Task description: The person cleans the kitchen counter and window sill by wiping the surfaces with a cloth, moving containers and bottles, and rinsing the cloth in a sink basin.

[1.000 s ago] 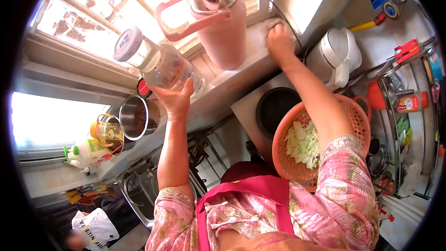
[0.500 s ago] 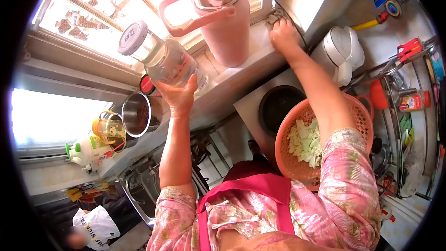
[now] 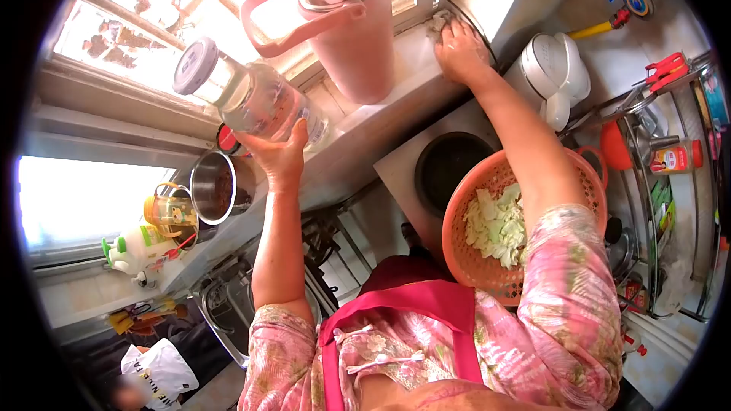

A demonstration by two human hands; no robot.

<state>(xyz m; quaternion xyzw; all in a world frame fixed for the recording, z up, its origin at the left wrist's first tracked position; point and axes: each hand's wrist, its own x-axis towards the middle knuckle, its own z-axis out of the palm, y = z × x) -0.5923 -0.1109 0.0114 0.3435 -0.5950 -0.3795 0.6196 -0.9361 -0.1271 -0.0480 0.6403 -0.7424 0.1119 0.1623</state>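
My left hand (image 3: 276,154) is wrapped around the lower part of a clear lidded jar (image 3: 263,106) beside the window. The jar leans in view and has a greyish-lilac lid. Farther right, my right hand (image 3: 461,53) presses a crumpled greyish cloth (image 3: 439,21) onto the windowsill (image 3: 411,61), close to the corner; its fingertips partly cover the cloth. Between my hands stands a large pink vacuum flask (image 3: 354,57) with a handle and shiny metal collar. Neither hand touches it.
Below my right arm, an orange colander (image 3: 459,255) holds chopped pale-green leaves (image 3: 495,224), near a dark round pan (image 3: 449,171). A white kettle (image 3: 542,76) stands right. A steel pot (image 3: 221,186) sits left, above the sink (image 3: 232,301). Another person's white shirt (image 3: 164,369) shows lower left.
The whole view has shifted a little. My left hand still holds the jar, and my right hand stays at the cloth in the sill corner, with its fingers slightly more spread.
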